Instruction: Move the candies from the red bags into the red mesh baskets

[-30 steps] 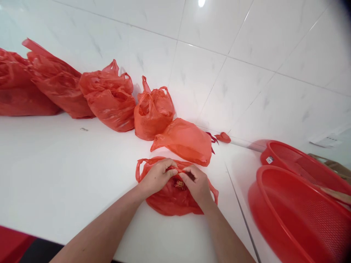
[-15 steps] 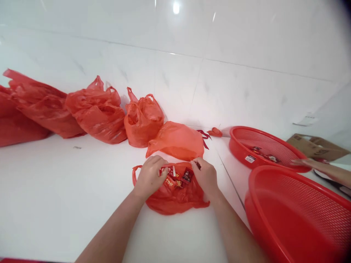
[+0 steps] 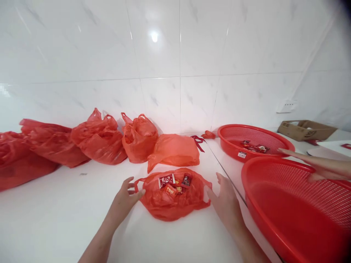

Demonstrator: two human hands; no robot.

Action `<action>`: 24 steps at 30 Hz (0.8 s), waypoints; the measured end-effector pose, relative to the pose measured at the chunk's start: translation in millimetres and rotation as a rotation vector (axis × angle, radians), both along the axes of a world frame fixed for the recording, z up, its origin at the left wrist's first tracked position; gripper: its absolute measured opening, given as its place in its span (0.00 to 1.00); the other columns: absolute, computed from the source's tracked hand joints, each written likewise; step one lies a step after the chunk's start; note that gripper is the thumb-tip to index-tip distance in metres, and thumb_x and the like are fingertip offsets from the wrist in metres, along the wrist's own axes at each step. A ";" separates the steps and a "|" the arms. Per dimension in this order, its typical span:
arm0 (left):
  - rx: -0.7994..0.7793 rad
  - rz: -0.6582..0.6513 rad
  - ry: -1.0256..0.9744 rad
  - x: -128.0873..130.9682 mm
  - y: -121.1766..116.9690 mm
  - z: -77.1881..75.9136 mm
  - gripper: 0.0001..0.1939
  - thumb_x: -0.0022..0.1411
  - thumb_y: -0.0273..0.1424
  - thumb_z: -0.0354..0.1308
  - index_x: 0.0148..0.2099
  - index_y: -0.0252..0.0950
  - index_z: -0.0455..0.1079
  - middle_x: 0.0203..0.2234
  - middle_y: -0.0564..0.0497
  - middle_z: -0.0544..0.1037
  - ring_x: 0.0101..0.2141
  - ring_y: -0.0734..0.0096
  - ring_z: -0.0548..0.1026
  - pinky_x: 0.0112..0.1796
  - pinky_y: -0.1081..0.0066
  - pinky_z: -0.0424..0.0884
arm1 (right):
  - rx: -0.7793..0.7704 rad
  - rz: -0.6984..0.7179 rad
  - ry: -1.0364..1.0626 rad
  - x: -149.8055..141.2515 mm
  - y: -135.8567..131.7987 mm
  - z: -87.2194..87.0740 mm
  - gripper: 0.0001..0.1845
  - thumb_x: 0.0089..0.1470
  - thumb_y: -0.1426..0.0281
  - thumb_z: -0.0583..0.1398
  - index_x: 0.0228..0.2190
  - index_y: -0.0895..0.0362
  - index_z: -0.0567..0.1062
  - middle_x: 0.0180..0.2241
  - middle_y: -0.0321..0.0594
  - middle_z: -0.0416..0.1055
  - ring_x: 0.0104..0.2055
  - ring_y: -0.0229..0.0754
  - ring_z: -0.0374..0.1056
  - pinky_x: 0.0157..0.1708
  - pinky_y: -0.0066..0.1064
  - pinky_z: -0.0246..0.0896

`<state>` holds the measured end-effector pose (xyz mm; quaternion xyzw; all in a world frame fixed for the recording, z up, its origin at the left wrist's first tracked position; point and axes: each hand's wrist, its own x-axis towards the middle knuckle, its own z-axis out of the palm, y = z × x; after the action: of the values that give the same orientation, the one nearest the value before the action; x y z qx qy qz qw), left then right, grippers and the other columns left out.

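In front of me on the white table lies a red plastic bag [image 3: 175,210], spread wide at its mouth. Several wrapped sweets [image 3: 170,190] in red and dark wrappers rest inside it. At the bag's left handle, my left hand [image 3: 124,199] has its fingers apart, with the thumb close to the plastic. My right hand [image 3: 226,199] is beside the right handle, its fingers also spread, the thumb near or touching the edge. Just behind the bag is a flat orange-red plastic bag [image 3: 177,149].
Several full red bags [image 3: 98,142] line the wall at left. To the right stand a large red basket [image 3: 274,212] and a second basket [image 3: 233,149] holding a few packets. Another person's hand [image 3: 323,164] reaches over them. A cardboard box [image 3: 304,129] sits behind.
Both my hands have let go of the bag's far rim and moved apart to its sides. The bag's mouth lies wider. My view has tilted up; the other person's hand reaches farther in.
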<state>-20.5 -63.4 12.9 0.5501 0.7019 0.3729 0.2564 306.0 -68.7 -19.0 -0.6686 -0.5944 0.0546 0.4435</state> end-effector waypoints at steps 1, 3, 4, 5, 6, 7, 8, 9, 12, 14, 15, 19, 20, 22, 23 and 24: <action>-0.026 -0.028 -0.038 1.7 -1.0 3.0 0.31 0.51 0.47 0.58 0.53 0.37 0.61 0.39 0.46 0.73 0.37 0.60 0.75 0.36 0.62 0.71 | -0.037 -0.010 0.008 1.8 -5.1 -7.0 0.30 0.51 0.58 0.57 0.54 0.56 0.61 0.50 0.48 0.64 0.51 0.52 0.64 0.41 0.39 0.64; -0.042 -0.082 -0.097 7.6 0.7 11.3 0.20 0.53 0.46 0.57 0.40 0.37 0.67 0.28 0.52 0.73 0.30 0.65 0.74 0.32 0.65 0.70 | -0.111 -0.008 -0.004 3.2 -9.4 -15.8 0.25 0.49 0.56 0.58 0.47 0.55 0.67 0.46 0.48 0.68 0.46 0.52 0.67 0.36 0.38 0.64; -0.032 -0.107 -0.135 10.9 3.0 17.0 0.17 0.53 0.46 0.57 0.34 0.36 0.66 0.25 0.53 0.72 0.28 0.67 0.73 0.31 0.67 0.69 | -0.153 0.012 -0.019 3.1 -9.2 -16.1 0.18 0.49 0.57 0.57 0.39 0.54 0.70 0.41 0.45 0.69 0.41 0.50 0.68 0.33 0.37 0.63; -0.012 -0.129 -0.184 14.1 5.8 24.1 0.16 0.54 0.45 0.57 0.31 0.36 0.65 0.23 0.54 0.72 0.27 0.69 0.72 0.31 0.68 0.69 | -0.198 0.042 -0.029 2.8 -8.1 -12.9 0.11 0.50 0.59 0.57 0.31 0.53 0.71 0.35 0.42 0.70 0.35 0.48 0.68 0.29 0.36 0.62; 0.024 -0.147 -0.242 16.9 8.9 32.7 0.16 0.53 0.44 0.58 0.29 0.35 0.65 0.23 0.54 0.72 0.27 0.71 0.71 0.32 0.69 0.68 | -0.236 0.082 -0.021 2.5 -6.6 -6.0 0.10 0.50 0.61 0.56 0.24 0.53 0.68 0.28 0.39 0.69 0.30 0.45 0.66 0.26 0.34 0.59; 0.074 -0.164 -0.306 19.2 12.0 42.9 0.16 0.53 0.44 0.59 0.29 0.35 0.65 0.23 0.54 0.73 0.27 0.72 0.71 0.32 0.70 0.68 | -0.253 0.128 0.011 2.4 -5.1 4.6 0.12 0.51 0.62 0.55 0.19 0.53 0.65 0.23 0.36 0.66 0.25 0.41 0.63 0.23 0.32 0.56; 0.129 -0.181 -0.371 21.0 14.7 54.5 0.16 0.52 0.43 0.60 0.29 0.35 0.65 0.24 0.54 0.73 0.27 0.73 0.71 0.33 0.71 0.68 | -0.243 0.178 0.070 2.6 -4.0 18.5 0.14 0.51 0.63 0.55 0.18 0.54 0.63 0.20 0.34 0.63 0.23 0.39 0.60 0.22 0.31 0.54; 0.187 -0.195 -0.438 22.3 17.0 67.2 0.15 0.51 0.42 0.62 0.30 0.35 0.66 0.25 0.54 0.74 0.27 0.74 0.71 0.32 0.71 0.68 | -0.201 0.223 0.154 3.1 -3.3 34.9 0.14 0.52 0.63 0.54 0.18 0.54 0.63 0.19 0.32 0.62 0.21 0.38 0.58 0.21 0.30 0.53; 0.420 -0.166 -0.651 24.2 21.1 106.3 0.13 0.47 0.37 0.66 0.30 0.35 0.67 0.27 0.53 0.74 0.27 0.75 0.71 0.28 0.75 0.67 | 0.044 0.315 0.484 5.4 -0.7 88.9 0.12 0.52 0.60 0.57 0.25 0.54 0.69 0.22 0.33 0.67 0.25 0.37 0.62 0.26 0.29 0.58; 0.513 -0.172 -0.724 24.2 23.2 127.2 0.12 0.47 0.35 0.66 0.30 0.35 0.68 0.29 0.53 0.75 0.26 0.77 0.71 0.24 0.78 0.64 | 0.139 0.364 0.616 6.3 5.3 118.3 0.11 0.51 0.60 0.58 0.29 0.55 0.72 0.28 0.36 0.72 0.30 0.38 0.66 0.28 0.29 0.60; 0.507 -0.176 -0.739 23.8 24.5 134.9 0.12 0.46 0.34 0.66 0.30 0.34 0.69 0.29 0.53 0.75 0.25 0.78 0.70 0.23 0.79 0.63 | 0.106 0.413 0.621 6.5 9.8 129.4 0.10 0.50 0.61 0.59 0.29 0.56 0.72 0.28 0.37 0.72 0.30 0.38 0.66 0.28 0.29 0.60; 0.414 -0.210 -0.763 18.3 28.7 151.5 0.12 0.45 0.33 0.68 0.29 0.34 0.69 0.22 0.55 0.73 0.22 0.80 0.68 0.21 0.80 0.63 | 0.014 0.537 0.605 6.5 26.9 155.8 0.11 0.48 0.61 0.61 0.24 0.56 0.70 0.21 0.34 0.68 0.22 0.34 0.60 0.22 0.27 0.54; 0.437 -0.215 -0.765 16.2 28.6 154.1 0.11 0.45 0.33 0.68 0.29 0.34 0.69 0.22 0.55 0.72 0.21 0.80 0.68 0.21 0.80 0.63 | 0.053 0.544 0.620 6.4 28.4 160.5 0.12 0.49 0.61 0.60 0.23 0.56 0.69 0.21 0.33 0.66 0.22 0.33 0.59 0.21 0.26 0.53; 0.502 -0.211 -0.750 12.4 26.0 159.1 0.10 0.46 0.32 0.67 0.28 0.35 0.69 0.22 0.55 0.72 0.21 0.80 0.67 0.21 0.80 0.64 | 0.106 0.554 0.619 6.0 27.0 168.5 0.12 0.50 0.61 0.60 0.22 0.56 0.69 0.20 0.32 0.64 0.21 0.32 0.58 0.21 0.26 0.53; 0.517 -0.207 -0.732 10.9 23.4 161.2 0.09 0.46 0.32 0.67 0.27 0.35 0.69 0.22 0.55 0.72 0.21 0.80 0.67 0.21 0.80 0.64 | 0.098 0.556 0.601 5.7 24.7 171.4 0.12 0.49 0.61 0.60 0.22 0.55 0.69 0.20 0.32 0.63 0.21 0.32 0.58 0.20 0.25 0.53; 0.518 -0.203 -0.712 9.7 20.0 162.7 0.09 0.46 0.32 0.67 0.27 0.36 0.69 0.22 0.55 0.72 0.21 0.80 0.67 0.21 0.79 0.64 | 0.087 0.546 0.587 5.6 21.9 173.0 0.12 0.49 0.61 0.61 0.22 0.55 0.69 0.19 0.32 0.63 0.21 0.32 0.57 0.20 0.25 0.53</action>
<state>-10.8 -43.4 175.6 0.4999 0.3960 0.6750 0.3711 311.6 -46.8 154.0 -0.4228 -0.5998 0.3341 0.5914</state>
